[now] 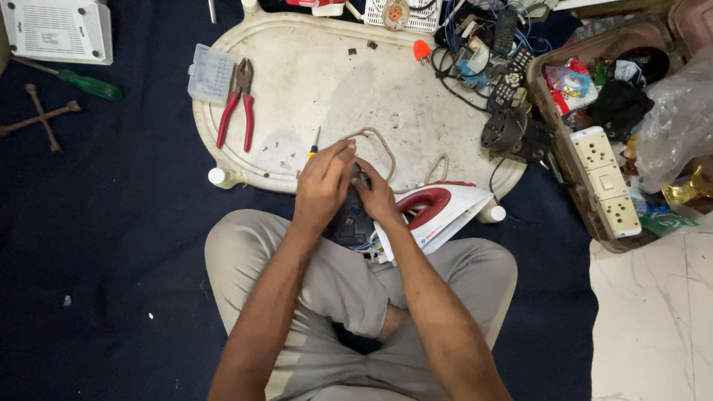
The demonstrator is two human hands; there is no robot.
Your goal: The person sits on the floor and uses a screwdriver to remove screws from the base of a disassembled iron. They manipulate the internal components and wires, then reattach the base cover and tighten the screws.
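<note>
A red and white clothes iron (434, 212) lies on my lap, its rear end toward my hands, with coloured wires showing under it. My left hand (324, 183) and my right hand (376, 194) are closed together over a dark part (351, 221) at the iron's back end. A beige braided cord (380, 145) loops away from my hands across the white oval tray (327, 82). A small screwdriver (314, 144) lies on the tray just beyond my left fingers.
Red-handled pliers (238, 104) and a clear small-parts box (209, 73) lie at the tray's left. A green screwdriver (83, 82), a cross wrench (41, 115) and a white box (59, 30) rest on the dark cloth. At right: tangled wires, remotes (509, 78), a socket strip (607, 178) in a cluttered case.
</note>
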